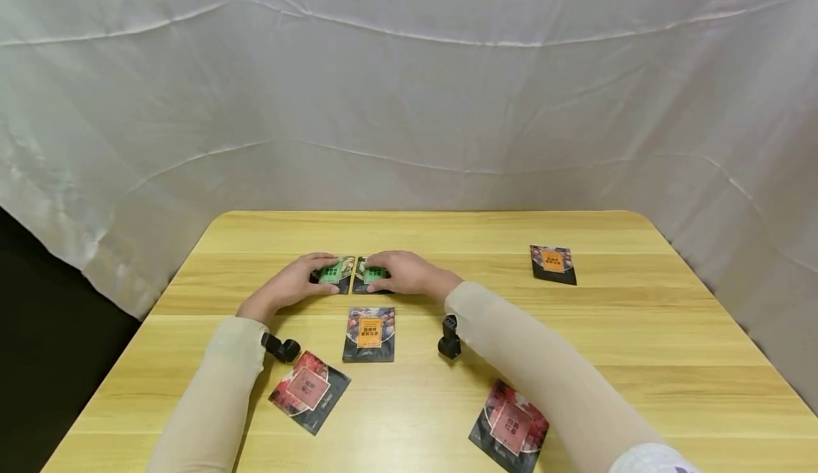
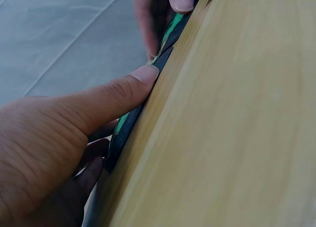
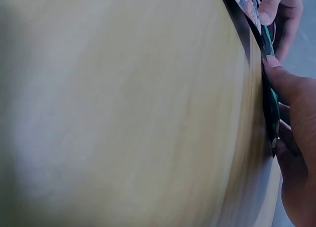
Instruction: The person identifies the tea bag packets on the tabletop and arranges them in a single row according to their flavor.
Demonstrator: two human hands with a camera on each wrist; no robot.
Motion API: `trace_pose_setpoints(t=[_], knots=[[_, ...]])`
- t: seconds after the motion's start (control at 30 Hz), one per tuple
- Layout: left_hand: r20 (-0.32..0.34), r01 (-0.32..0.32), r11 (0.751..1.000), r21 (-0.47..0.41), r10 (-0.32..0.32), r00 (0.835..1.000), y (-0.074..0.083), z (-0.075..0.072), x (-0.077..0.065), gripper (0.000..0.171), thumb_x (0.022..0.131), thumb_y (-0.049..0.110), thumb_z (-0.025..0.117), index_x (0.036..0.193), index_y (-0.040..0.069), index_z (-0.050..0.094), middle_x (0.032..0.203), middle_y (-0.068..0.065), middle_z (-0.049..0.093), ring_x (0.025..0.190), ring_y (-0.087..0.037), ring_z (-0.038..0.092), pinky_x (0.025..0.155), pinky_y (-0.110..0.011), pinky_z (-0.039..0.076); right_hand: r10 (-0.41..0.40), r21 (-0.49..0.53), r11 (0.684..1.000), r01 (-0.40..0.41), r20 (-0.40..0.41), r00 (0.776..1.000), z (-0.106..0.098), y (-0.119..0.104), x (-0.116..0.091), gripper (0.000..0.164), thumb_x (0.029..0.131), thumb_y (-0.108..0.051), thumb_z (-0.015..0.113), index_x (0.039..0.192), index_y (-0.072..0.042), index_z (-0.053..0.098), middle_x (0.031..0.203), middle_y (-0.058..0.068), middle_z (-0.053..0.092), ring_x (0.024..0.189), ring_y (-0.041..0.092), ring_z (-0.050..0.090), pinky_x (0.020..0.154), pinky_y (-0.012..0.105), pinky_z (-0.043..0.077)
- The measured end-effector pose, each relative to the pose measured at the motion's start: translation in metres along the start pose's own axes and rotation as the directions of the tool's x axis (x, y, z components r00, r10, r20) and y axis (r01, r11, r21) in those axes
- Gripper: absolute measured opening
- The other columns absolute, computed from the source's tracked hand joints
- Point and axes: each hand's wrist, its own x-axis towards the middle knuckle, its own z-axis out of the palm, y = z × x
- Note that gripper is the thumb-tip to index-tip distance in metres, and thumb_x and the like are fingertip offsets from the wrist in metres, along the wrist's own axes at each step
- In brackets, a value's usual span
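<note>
Two green-labelled black packets lie side by side on the table with a narrow gap between them. My left hand (image 1: 295,281) holds the left green packet (image 1: 344,271), thumb along its near edge and fingers curled at its outer side and far edge. Around the right green packet (image 1: 359,283) my right hand (image 1: 409,273) grips in the same way. In the left wrist view the thumb (image 2: 118,96) touches the packet's dark edge. The right wrist view shows the right thumb (image 3: 286,81) on the other packet. Both packets are partly hidden by the hands.
An orange-labelled packet (image 1: 369,334) lies just nearer than the green pair, and another orange-labelled one (image 1: 552,265) sits far right. Red-labelled packets lie near the left forearm (image 1: 309,392) and beside the right forearm (image 1: 509,427). A pale curtain (image 1: 409,104) hangs behind the wooden table (image 1: 639,331).
</note>
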Motion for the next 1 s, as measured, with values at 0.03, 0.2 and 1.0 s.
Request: trace_pose_setpoints(t=[0.03, 0.2, 1.0], knots=[[0.002, -0.001, 1.000, -0.002, 0.001, 1.000, 0.000, 0.000, 0.000, 0.075, 0.088, 0.044, 0.071, 0.148, 0.007, 0.044, 0.152, -0.020, 0.034, 0.139, -0.043, 0.029, 0.111, -0.060, 0.025, 0.001, -0.006, 1.000, -0.001, 0.005, 1.000, 0.000, 0.000, 0.001, 0.062, 0.094, -0.052, 0.058, 0.145, -0.017, 0.050, 0.150, 0.004, 0.044, 0.138, 0.022, 0.039, 0.113, 0.038, 0.032], [0.004, -0.005, 1.000, -0.006, 0.005, 1.000, -0.001, 0.002, 0.001, 0.074, 0.089, 0.043, 0.071, 0.148, 0.007, 0.044, 0.152, -0.021, 0.034, 0.139, -0.043, 0.029, 0.111, -0.061, 0.025, 0.015, -0.012, 1.000, -0.015, 0.025, 1.000, -0.001, -0.003, 0.002, 0.062, 0.095, -0.052, 0.058, 0.146, -0.018, 0.048, 0.151, 0.003, 0.042, 0.139, 0.023, 0.038, 0.114, 0.039, 0.031], [-0.003, -0.017, 1.000, -0.022, 0.016, 1.000, -0.003, 0.002, 0.002, 0.073, 0.089, 0.043, 0.071, 0.148, 0.010, 0.045, 0.153, -0.019, 0.034, 0.139, -0.042, 0.029, 0.111, -0.061, 0.024, 0.010, -0.066, 0.998, -0.008, 0.028, 1.000, -0.009, -0.011, 0.002, 0.065, 0.097, -0.052, 0.055, 0.149, -0.014, 0.044, 0.154, 0.005, 0.037, 0.141, 0.023, 0.034, 0.116, 0.039, 0.027]])
